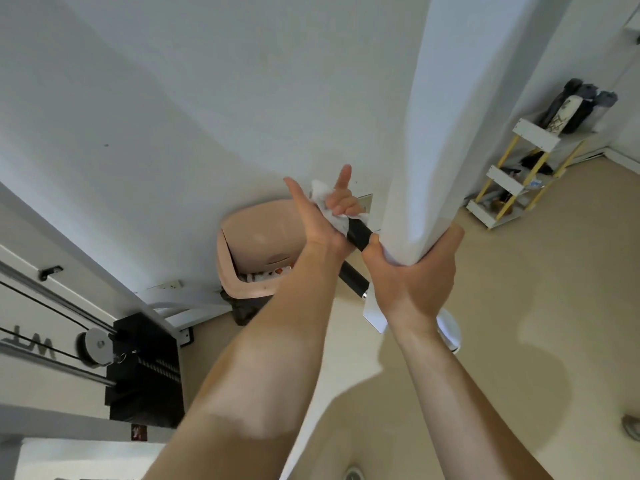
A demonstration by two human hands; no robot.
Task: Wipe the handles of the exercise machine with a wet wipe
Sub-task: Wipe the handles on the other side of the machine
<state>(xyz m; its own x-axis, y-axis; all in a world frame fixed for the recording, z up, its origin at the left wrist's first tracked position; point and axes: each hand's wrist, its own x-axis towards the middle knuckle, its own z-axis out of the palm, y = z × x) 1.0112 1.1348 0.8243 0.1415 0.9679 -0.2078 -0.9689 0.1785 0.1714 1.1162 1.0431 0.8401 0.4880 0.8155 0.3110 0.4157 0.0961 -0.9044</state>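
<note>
Our left hand [322,220] curls its lower fingers round the white wet wipe [334,213] and holds it wrapped on the black handle [360,234], just left of the white machine beam [450,116]. The thumb and forefinger stick out straight. Our right hand [415,271] grips the beam's lower end, touching the handle. A pink bin [252,244] stands left of the beam, behind the handle.

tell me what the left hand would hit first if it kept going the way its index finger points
Probably the white wall: the left hand, holding the wipe round the black handle, points its index finger straight at it. Nothing shows between, though depth is unclear.
</note>
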